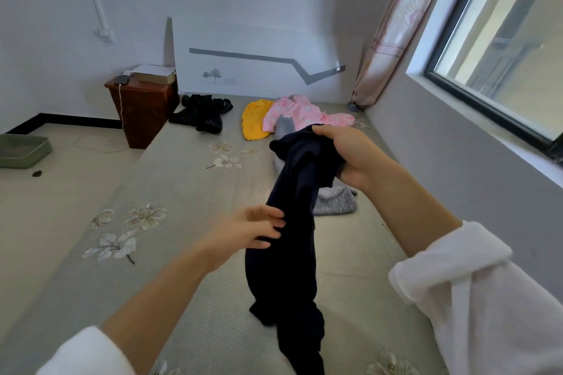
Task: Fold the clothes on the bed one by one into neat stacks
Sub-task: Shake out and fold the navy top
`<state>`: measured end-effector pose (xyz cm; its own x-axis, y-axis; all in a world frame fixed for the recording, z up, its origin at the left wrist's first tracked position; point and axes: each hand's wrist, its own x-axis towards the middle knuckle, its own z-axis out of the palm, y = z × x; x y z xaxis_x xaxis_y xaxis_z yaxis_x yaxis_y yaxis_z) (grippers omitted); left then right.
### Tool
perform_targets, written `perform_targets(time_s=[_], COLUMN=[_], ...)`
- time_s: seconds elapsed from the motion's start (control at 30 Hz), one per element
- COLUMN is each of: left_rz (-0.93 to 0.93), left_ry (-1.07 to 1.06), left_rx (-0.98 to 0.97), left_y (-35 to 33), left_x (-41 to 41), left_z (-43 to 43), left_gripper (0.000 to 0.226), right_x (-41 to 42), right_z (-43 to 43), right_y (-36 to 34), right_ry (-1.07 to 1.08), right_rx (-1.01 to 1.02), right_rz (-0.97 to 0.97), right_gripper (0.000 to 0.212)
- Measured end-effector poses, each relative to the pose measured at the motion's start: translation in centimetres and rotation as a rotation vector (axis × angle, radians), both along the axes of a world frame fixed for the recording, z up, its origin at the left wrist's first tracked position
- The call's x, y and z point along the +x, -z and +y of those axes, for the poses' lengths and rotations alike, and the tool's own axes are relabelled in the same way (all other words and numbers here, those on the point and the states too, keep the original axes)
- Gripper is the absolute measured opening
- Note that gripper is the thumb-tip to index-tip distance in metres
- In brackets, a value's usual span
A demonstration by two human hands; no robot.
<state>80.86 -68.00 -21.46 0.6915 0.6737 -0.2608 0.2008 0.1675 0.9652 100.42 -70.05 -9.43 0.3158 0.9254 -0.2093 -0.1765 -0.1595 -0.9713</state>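
The right hand (347,152) grips a dark garment (292,237); the left hand (259,227) touches it, fingers loose. Contents of the green tray (23,151) are unclear.

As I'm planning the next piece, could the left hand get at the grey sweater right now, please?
Probably not directly: the navy garment held up by the right hand hangs between the left hand and the grey sweater on the bed beyond, so it would need to go around.

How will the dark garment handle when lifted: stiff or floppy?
Likely floppy: the dark garment hangs limp from the right hand, its lower part bunched on the bed. Probably light, since one hand holds it up. May swing; the left hand touches its middle.
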Motion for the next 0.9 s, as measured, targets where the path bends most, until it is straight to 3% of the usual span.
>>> perform_targets(time_s=[0.07, 0.13, 0.2, 0.27, 0.33, 0.4, 0.47, 0.6, 0.67, 0.8, 0.9], left_rz=[0.033, 0.015, -0.015, -0.032, -0.068, -0.127, -0.172, -0.126, -0.120, -0.129, -0.168], left_ry=[0.003, -0.102, -0.256, -0.349, -0.392, -0.437, -0.451, -0.367, -0.318, -0.309, -0.304], left_rx=[0.135, 0.287, 0.336, 0.344, 0.430, 0.442, 0.444, 0.541, 0.554, 0.529, 0.500], left_y=[0.5, 0.2, 0.0, -0.3, -0.8, -1.7, -2.9, -5.4, -6.3, -8.3, -9.9], left_x=[1.4, 3.2, 4.6, 5.7, 6.1, 5.7, 5.1, 4.1, 3.7, 2.6, 1.8], left_z=[-0.8, -1.4, -1.5, -1.3, -1.0, -0.3, 0.8, 2.2, 2.5, 3.4, 3.9], left_gripper=[0.058, 0.066, 0.050, 0.015, 0.027, 0.030, 0.027, 0.034, 0.037, 0.031, 0.030], right_x=[-0.4, -0.7, -0.7, -0.3, 0.5, 2.0, 4.1, 6.4, 6.6, 5.6, 5.1], right_z=[0.2, 0.0, -0.3, -0.8, -1.4, -2.0, -2.7, -4.1, -4.3, -4.3, -5.0], right_y=[0.2, 0.0, -0.3, -0.8, -1.2, -1.4, -0.8, 2.4, 3.9, 3.8, 2.7], right_ry=[0.017, 0.004, -0.021, -0.044, -0.017, 0.077, 0.213, 0.419, 0.373, 0.278, -0.103], right_rx=[0.012, 0.045, 0.088, 0.140, 0.177, 0.141, 0.038, -0.057, 0.018, 0.116, 0.180], right_rz=[0.091, 0.178, 0.250, 0.310, 0.328, 0.167, -0.118, -0.514, -0.502, -0.230, -0.145], right_gripper=[0.014, 0.017, 0.020, 0.023, 0.020, 0.012, 0.005, 0.020, 0.028, 0.021, 0.038])
